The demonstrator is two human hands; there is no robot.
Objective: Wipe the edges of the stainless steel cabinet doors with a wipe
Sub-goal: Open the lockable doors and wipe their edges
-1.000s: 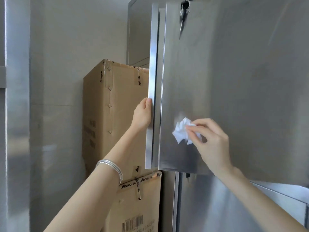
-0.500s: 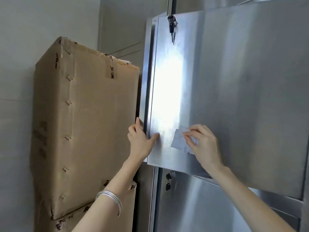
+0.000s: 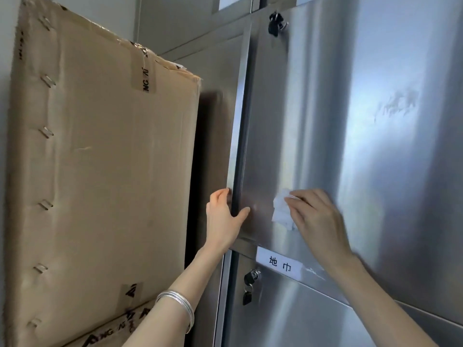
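Stainless steel cabinet door (image 3: 350, 121), brushed grey and upright, stands before us. Our left hand (image 3: 223, 219) grips the door's left edge near its bottom corner, fingers curled round behind the edge and thumb pressed on the front face. Just right of that thumb, our right hand (image 3: 318, 221) holds a crumpled white wipe (image 3: 281, 211) against the door's face, fingertips bent over it. The wipe lies low on the door, a little in from the left edge. A black key (image 3: 275, 21) hangs in the lock at the door's top left. Below the door, a white paper label (image 3: 279, 264) sits above a second keyed lock (image 3: 251, 275). Left of the door stands a tall brown cardboard box (image 3: 100, 171). Silver bangles (image 3: 179, 306) circle our left wrist.
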